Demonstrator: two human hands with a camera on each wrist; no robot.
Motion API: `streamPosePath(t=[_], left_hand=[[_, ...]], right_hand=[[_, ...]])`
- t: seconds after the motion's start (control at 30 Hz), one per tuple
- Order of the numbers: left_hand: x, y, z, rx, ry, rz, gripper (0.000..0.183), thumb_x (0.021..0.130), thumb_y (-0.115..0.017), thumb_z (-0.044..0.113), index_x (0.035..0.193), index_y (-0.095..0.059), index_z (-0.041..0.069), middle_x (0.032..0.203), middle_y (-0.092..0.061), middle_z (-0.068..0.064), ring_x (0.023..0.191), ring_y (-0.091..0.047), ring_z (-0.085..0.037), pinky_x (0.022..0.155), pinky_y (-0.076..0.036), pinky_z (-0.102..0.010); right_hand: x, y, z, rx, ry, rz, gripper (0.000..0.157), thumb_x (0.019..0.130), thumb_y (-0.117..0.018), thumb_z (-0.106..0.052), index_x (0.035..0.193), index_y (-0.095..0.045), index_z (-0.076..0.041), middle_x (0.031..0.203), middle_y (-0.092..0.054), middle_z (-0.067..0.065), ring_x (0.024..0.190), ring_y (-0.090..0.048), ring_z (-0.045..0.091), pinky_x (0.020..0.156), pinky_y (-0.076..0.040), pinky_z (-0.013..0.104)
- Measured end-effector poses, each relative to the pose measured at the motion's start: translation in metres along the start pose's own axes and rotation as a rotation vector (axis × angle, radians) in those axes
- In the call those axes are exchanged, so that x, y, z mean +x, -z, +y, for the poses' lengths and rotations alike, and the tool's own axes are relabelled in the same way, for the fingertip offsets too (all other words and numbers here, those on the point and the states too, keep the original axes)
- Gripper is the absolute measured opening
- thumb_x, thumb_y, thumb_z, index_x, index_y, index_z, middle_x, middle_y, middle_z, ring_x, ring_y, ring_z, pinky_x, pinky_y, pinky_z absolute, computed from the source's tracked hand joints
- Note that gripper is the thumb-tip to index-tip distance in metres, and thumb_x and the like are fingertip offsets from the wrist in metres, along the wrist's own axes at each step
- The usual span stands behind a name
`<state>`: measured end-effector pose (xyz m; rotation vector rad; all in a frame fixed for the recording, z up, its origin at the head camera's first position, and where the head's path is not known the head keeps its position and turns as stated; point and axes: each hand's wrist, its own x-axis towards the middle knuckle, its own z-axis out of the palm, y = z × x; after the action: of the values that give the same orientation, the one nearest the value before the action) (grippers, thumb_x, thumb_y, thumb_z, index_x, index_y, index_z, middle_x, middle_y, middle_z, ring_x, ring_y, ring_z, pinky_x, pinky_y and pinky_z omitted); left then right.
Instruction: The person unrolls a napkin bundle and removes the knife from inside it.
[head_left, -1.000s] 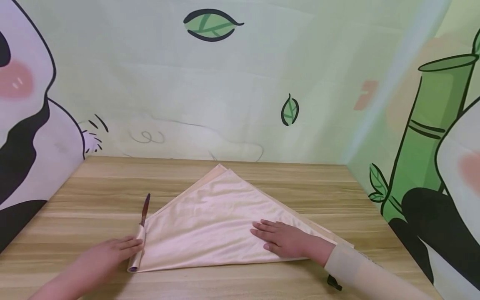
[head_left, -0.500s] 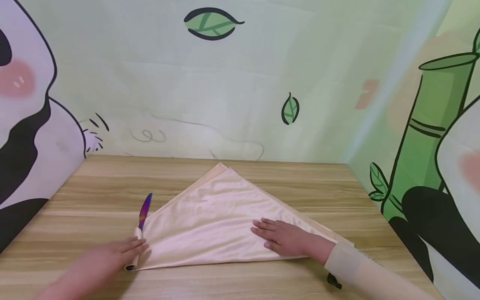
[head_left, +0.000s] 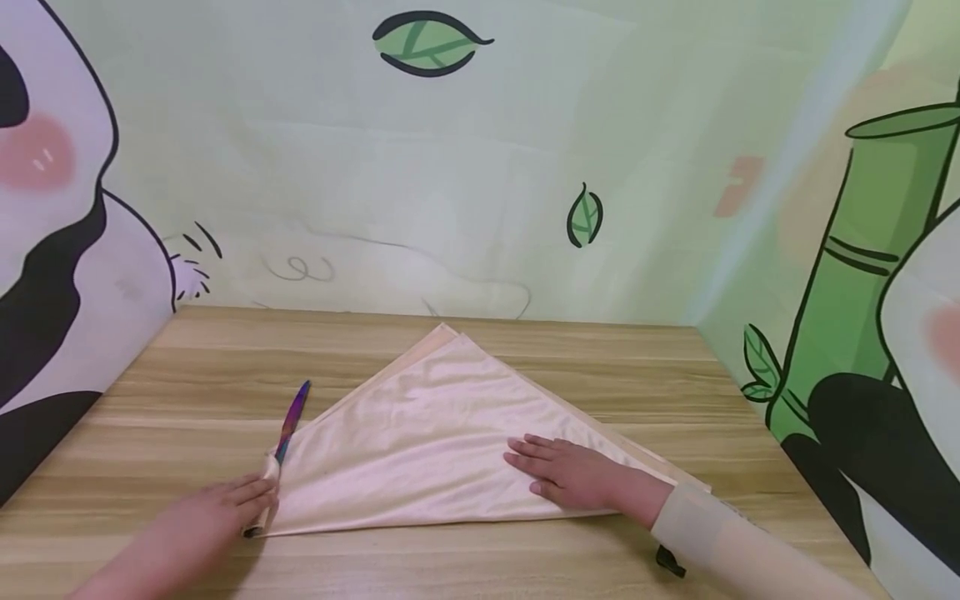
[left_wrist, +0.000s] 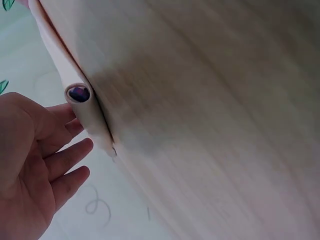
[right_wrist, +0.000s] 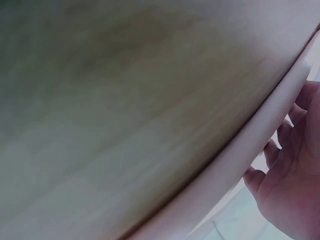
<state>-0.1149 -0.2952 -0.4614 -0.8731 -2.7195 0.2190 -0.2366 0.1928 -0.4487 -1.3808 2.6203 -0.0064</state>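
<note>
A pale pink cloth (head_left: 405, 433), folded into a triangle, lies with its long edge toward me. Its left corner is wrapped into a narrow roll (left_wrist: 78, 94) around a table knife (head_left: 291, 423) with a shiny purple-blue blade. The blade sticks out at the roll's far end; the handle is hidden inside, its dark end showing in the left wrist view. My left hand (head_left: 225, 504) lays its outstretched fingers on the roll. Flat on the cloth's right half, my right hand (head_left: 566, 473) presses with spread fingers (right_wrist: 254, 179).
The wooden table (head_left: 420, 567) reaches back to a printed wall (head_left: 480, 167) with panda and bamboo drawings. A small black object (head_left: 670, 561) shows under the right forearm at the near right.
The cloth roll has shifted slightly left under my left hand, and the knife blade has turned about its length. My right hand stays in place on the cloth.
</note>
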Motion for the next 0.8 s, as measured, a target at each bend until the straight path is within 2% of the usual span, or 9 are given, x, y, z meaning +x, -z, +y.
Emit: streamPosePath(t=[0.13, 0.23, 0.47, 0.67, 0.8], left_hand=[[-0.004, 0.005, 0.001, -0.022, 0.067, -0.035, 0.042, 0.077, -0.073, -0.008, 0.115, -0.076, 0.01, 0.123, -0.074, -0.007, 0.109, -0.072, -0.028, 0.09, -0.061, -0.043], [-0.006, 0.009, 0.001, -0.063, 0.123, -0.098, 0.043, 0.081, -0.073, -0.009, 0.12, -0.075, 0.01, 0.128, -0.073, -0.007, 0.113, -0.071, -0.028, 0.092, -0.06, -0.044], [-0.015, 0.008, -0.003, -0.038, 0.163, -0.084, 0.038, 0.081, -0.069, -0.007, 0.115, -0.076, 0.009, 0.123, -0.074, -0.005, 0.108, -0.072, -0.027, 0.091, -0.06, -0.044], [-0.02, 0.007, -0.009, -0.098, 0.222, -0.174, 0.038, 0.087, -0.067, -0.007, 0.121, -0.074, 0.008, 0.126, -0.073, -0.007, 0.107, -0.072, -0.029, 0.089, -0.061, -0.046], [-0.02, 0.007, -0.011, -0.122, 0.246, -0.193, 0.037, 0.088, -0.067, -0.006, 0.123, -0.073, 0.007, 0.126, -0.073, -0.009, 0.105, -0.073, -0.03, 0.087, -0.061, -0.047]], right_hand=[[0.0, 0.0, 0.0, 0.007, -0.002, -0.004, 0.051, 0.109, -0.042, -0.029, 0.158, -0.039, -0.013, 0.165, -0.039, 0.01, 0.153, -0.038, 0.034, 0.12, -0.039, 0.054], [0.0, 0.0, 0.0, 0.015, -0.001, -0.006, 0.052, 0.109, -0.042, -0.029, 0.158, -0.039, -0.013, 0.165, -0.039, 0.011, 0.153, -0.038, 0.035, 0.12, -0.039, 0.054], [0.0, 0.0, -0.002, 0.018, 0.006, -0.001, 0.051, 0.11, -0.041, -0.029, 0.158, -0.039, -0.012, 0.165, -0.039, 0.012, 0.152, -0.038, 0.035, 0.119, -0.04, 0.056], [-0.001, 0.003, -0.004, 0.041, 0.001, 0.003, 0.051, 0.11, -0.041, -0.029, 0.157, -0.04, -0.011, 0.164, -0.04, 0.012, 0.152, -0.039, 0.036, 0.119, -0.039, 0.058], [-0.001, 0.004, -0.004, 0.043, 0.003, 0.003, 0.051, 0.11, -0.041, -0.029, 0.157, -0.04, -0.011, 0.164, -0.04, 0.013, 0.151, -0.039, 0.037, 0.119, -0.039, 0.058]])
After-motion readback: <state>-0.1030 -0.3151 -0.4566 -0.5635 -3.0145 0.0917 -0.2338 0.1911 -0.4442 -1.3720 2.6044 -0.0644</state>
